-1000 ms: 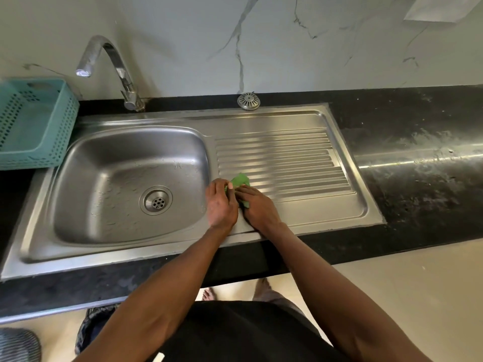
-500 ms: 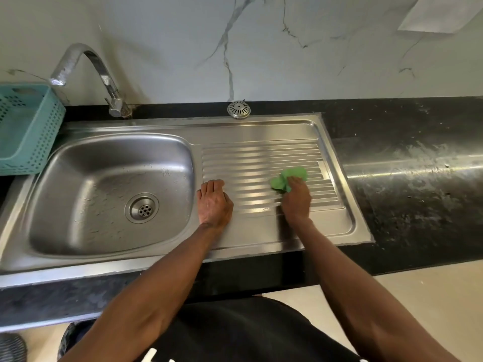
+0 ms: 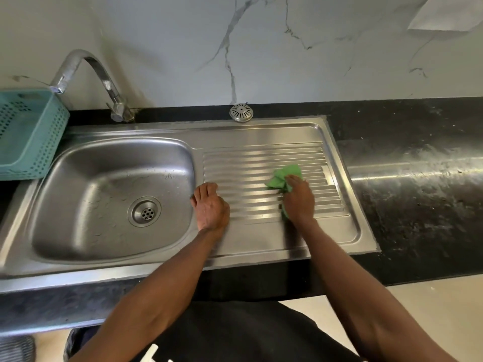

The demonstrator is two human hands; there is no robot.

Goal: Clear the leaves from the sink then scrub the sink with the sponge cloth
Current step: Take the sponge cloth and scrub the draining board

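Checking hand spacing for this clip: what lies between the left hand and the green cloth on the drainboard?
Only bare ribbed drainboard; in the head view nothing sits between the left hand and the green cloth under the right hand.

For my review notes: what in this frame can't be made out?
- Head view: most of the green cloth lies under the right hand.
- Teal basket: cut by the left edge.
- White sheet, top right: cut off, unidentifiable.
- Sink front rim: motion-blurred.

Two hands: the left hand (image 3: 211, 208) and the right hand (image 3: 299, 200). One cloth (image 3: 283, 176) (green, under the right). One sink (image 3: 261, 131), one tap (image 3: 103, 77), one basket (image 3: 56, 126), one strainer (image 3: 241, 112).
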